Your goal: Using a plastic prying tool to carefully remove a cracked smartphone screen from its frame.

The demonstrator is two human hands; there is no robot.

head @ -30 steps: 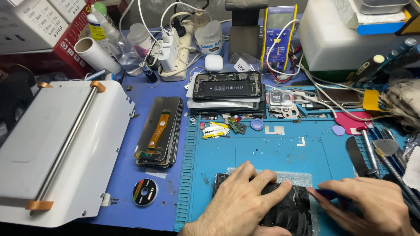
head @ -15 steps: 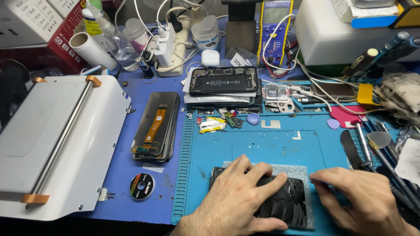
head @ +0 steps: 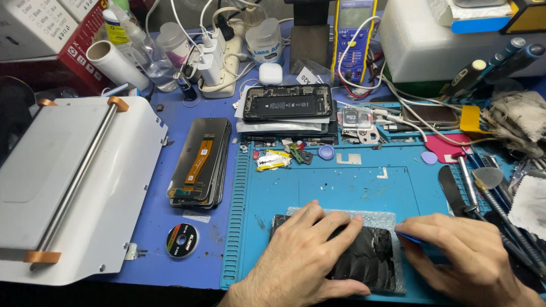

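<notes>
A black phone with a cracked, shattered surface [head: 367, 258] lies flat on the blue work mat [head: 341, 182] near the front edge. My left hand [head: 301, 261] presses down on its left half, fingers spread over it. At the phone's right edge my right hand [head: 472, 258] pinches a thin blue pry pick [head: 410, 237] whose tip touches the phone's side.
A stack of black phone screens [head: 200, 162] lies left of the mat, with a small tape roll [head: 182, 240] in front. A white machine with a steel bar [head: 68, 182] fills the left. An opened phone [head: 287, 105] sits behind; metal tools [head: 478, 187] lie right.
The view has tilted down slightly, so the bench items sit higher in frame. Both hands stay on the cracked phone, the right hand's pick still at its right edge.
</notes>
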